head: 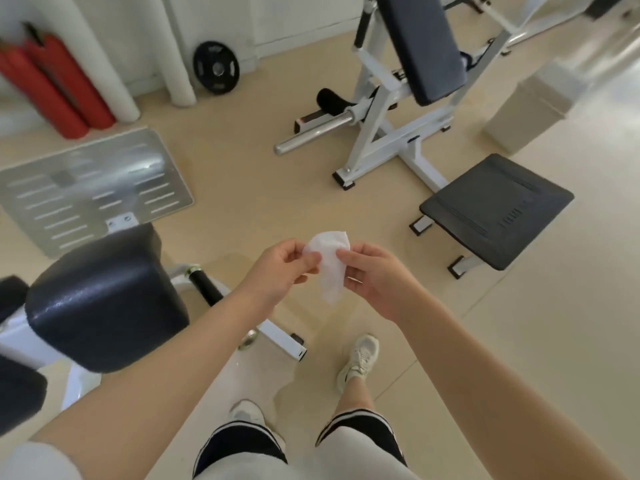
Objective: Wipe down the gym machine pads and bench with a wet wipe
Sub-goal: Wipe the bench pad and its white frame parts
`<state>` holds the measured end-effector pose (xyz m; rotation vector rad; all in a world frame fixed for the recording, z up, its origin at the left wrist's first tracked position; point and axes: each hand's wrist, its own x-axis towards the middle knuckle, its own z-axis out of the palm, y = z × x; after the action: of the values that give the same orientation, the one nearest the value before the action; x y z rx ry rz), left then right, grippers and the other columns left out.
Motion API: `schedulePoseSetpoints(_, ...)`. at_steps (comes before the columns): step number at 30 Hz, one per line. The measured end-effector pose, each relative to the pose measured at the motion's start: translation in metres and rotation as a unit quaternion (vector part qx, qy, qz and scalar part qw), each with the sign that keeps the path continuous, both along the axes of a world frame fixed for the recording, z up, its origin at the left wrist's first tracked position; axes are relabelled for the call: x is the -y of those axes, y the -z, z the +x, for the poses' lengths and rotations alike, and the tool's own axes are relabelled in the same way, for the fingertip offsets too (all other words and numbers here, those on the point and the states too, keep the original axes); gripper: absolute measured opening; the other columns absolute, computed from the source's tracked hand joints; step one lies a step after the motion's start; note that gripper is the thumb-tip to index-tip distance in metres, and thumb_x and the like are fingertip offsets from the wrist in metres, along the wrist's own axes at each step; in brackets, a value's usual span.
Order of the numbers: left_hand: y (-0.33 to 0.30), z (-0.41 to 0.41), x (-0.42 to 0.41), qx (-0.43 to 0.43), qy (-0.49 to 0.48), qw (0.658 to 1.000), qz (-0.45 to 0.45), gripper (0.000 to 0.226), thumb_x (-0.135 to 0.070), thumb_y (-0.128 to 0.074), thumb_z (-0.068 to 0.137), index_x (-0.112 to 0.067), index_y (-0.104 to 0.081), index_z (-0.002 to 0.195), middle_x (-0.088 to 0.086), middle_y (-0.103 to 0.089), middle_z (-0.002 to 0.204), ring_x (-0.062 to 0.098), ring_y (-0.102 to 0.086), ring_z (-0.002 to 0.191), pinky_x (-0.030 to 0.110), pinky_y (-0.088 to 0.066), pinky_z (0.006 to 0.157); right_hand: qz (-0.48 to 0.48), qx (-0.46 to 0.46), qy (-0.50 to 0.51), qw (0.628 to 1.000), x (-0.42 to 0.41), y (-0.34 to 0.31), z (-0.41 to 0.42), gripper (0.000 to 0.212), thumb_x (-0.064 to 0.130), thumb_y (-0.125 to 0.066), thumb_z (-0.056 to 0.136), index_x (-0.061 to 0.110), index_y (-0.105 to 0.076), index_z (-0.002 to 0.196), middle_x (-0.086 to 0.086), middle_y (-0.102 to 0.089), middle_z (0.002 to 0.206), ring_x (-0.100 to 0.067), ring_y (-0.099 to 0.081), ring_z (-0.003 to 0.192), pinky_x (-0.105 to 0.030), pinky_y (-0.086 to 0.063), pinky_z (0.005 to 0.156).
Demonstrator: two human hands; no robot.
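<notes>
Beige flooring (242, 168) spreads across this gym room, with white walls at the far edge. Near the middle, a person holds a white wet wipe (329, 268) between both hands above the floor. The left hand (280, 268) pinches the wipe's upper left edge with curled fingers; the right hand (374, 275) pinches its right edge, and the rest of the wipe hangs down between them. At near left stands a machine with a dark padded seat (104, 299) and a metal footplate (90, 185) beyond it. At far right, a white-framed machine carries a tilted dark back pad (422, 46), with a low black step (495, 209) in front of it. A pale bin (530, 109) stands further right. Two red rolls (52, 84) and a black weight plate (216, 67) lean at the far left wall.
</notes>
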<state>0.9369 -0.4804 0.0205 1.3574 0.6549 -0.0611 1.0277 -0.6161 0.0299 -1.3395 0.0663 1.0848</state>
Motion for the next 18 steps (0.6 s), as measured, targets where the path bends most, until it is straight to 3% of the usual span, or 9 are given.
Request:
schedulePoseSetpoints(6,-0.003,0.099,0.02,0.005,-0.019,1.0,-0.003,0.017,-0.007,-0.056,0.089,-0.015,-0.054,0.073,-0.01,-0.062,0.062,-0.001,-0.059,0.061,0.018,-0.047,0.072,0.003,-0.025,0.036,0.999,0.045,-0.003,0.108,0.007,0.005,-0.055,0.089,0.008,-0.055,0.083,-0.008,-0.065,0.087,-0.021,-0.064,0.079,-0.03,-0.056,0.075)
schedulePoseSetpoints(9,-0.009,0.163,0.045,0.009,-0.022,0.999,-0.03,0.02,-0.007,-0.054,0.09,-0.016,-0.053,0.072,-0.003,-0.063,0.068,0.011,-0.059,0.065,0.021,-0.052,0.07,-0.077,0.116,0.005,0.99,0.065,-0.008,0.17,0.007,0.005,-0.056,0.089,0.009,-0.058,0.083,-0.006,-0.065,0.083,-0.018,-0.063,0.073,-0.027,-0.056,0.065)
schedulePoseSetpoints(13,-0.017,0.249,0.09,-0.02,-0.033,0.999,-0.014,0.014,-0.012,-0.054,0.091,-0.015,-0.053,0.077,0.005,-0.063,0.081,0.017,-0.062,0.066,0.019,-0.054,0.058,-0.194,0.324,-0.028,0.925,0.089,-0.024,0.241,0.008,0.015,-0.054,0.091,0.018,-0.056,0.084,-0.002,-0.062,0.073,-0.015,-0.056,0.061,-0.024,-0.046,0.051)
schedulePoseSetpoints(18,-0.027,0.331,0.122,-0.015,-0.016,0.999,-0.046,0.01,-0.017,-0.051,0.093,-0.014,-0.055,0.085,0.001,-0.067,0.082,0.01,-0.067,0.065,0.023,-0.053,0.07,-0.256,0.512,-0.097,0.814,0.107,-0.029,0.306,0.004,0.016,-0.053,0.089,0.018,-0.054,0.086,-0.001,-0.06,0.081,-0.019,-0.056,0.07,-0.036,-0.049,0.063)
